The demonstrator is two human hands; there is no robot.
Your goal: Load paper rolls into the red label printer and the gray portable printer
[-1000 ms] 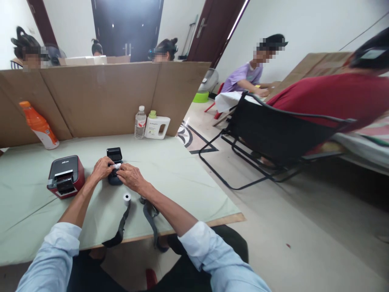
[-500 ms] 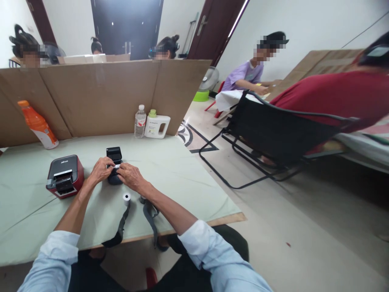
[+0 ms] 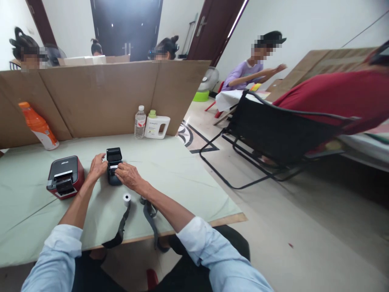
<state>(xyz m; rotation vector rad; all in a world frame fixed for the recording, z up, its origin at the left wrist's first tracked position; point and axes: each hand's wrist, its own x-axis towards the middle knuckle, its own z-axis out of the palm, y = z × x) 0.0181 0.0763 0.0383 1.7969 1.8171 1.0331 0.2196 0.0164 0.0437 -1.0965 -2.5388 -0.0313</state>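
Observation:
A small black printer (image 3: 114, 178) stands with its lid (image 3: 114, 154) raised, and a white paper strip (image 3: 113, 167) shows in its compartment. My right hand (image 3: 130, 176) reaches over the printer's right side. Its fingers are bent together at the compartment, and what they pinch is hidden. My left hand (image 3: 97, 167) is at the printer's left edge with thumb and index finger apart, holding nothing. In front of the printer lies a white paper roll (image 3: 127, 199) with a dark tail strip (image 3: 121, 227). A second dark grey strip (image 3: 148, 215) lies under my right forearm.
A larger red and black printer (image 3: 65, 176) stands left on the green-covered table (image 3: 188, 178). An orange bottle (image 3: 39, 127), a water bottle (image 3: 140, 122) and a white jug (image 3: 156, 125) stand before the cardboard screen (image 3: 109, 97). A black folding chair (image 3: 279, 129) and other people are beyond.
My left hand has let go of the white strip and moved left to the printer's edge. My right hand has shifted slightly left. A person in purple has raised their hands.

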